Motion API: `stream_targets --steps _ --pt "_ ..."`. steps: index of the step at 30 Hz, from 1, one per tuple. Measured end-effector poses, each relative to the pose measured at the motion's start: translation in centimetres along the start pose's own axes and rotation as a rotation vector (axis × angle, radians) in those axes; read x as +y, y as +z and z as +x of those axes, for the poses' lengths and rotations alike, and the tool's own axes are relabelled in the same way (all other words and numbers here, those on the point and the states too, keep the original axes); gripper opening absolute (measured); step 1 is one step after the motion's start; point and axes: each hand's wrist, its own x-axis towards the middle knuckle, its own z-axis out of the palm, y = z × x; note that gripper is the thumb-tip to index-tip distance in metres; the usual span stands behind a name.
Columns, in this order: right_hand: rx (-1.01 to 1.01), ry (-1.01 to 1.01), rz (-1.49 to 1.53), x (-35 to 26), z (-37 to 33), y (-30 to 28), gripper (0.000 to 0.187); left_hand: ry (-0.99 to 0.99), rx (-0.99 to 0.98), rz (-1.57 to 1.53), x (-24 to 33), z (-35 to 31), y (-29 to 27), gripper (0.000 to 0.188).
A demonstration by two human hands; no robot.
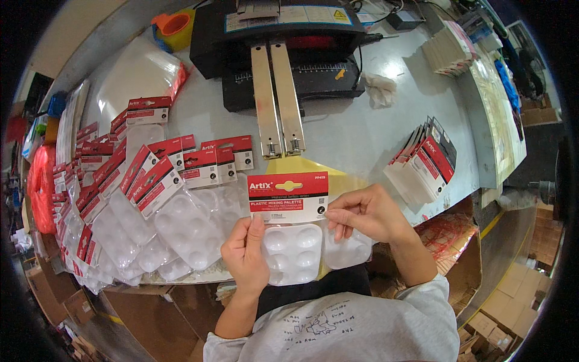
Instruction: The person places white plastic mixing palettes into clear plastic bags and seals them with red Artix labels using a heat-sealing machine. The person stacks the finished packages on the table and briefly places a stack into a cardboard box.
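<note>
together both hands pinched one white palette pack point(294, 241) upright above the table edge point(386, 151), left hand point(246, 253) closed on its lower left side, right hand point(365, 212) closed on the red card's right edge.

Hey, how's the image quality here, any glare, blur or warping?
Head view: strong fisheye warp, with the table edge bowing and black corners; overhead light glares off the clear plastic sheet; the hands and the palette they hold are sharp; the rim is dim.
</note>
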Motion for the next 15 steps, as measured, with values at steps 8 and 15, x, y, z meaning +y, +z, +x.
stream_targets --steps 8,15 --pt "0.167 0.033 0.2 -0.3 5.5 0.6 0.02 0.075 0.032 0.441 -0.9 4.8 1.7 0.033" --pt "0.158 -0.118 0.327 1.0 8.6 -0.4 0.018 0.117 0.048 0.335 -2.0 8.1 2.4 0.031"
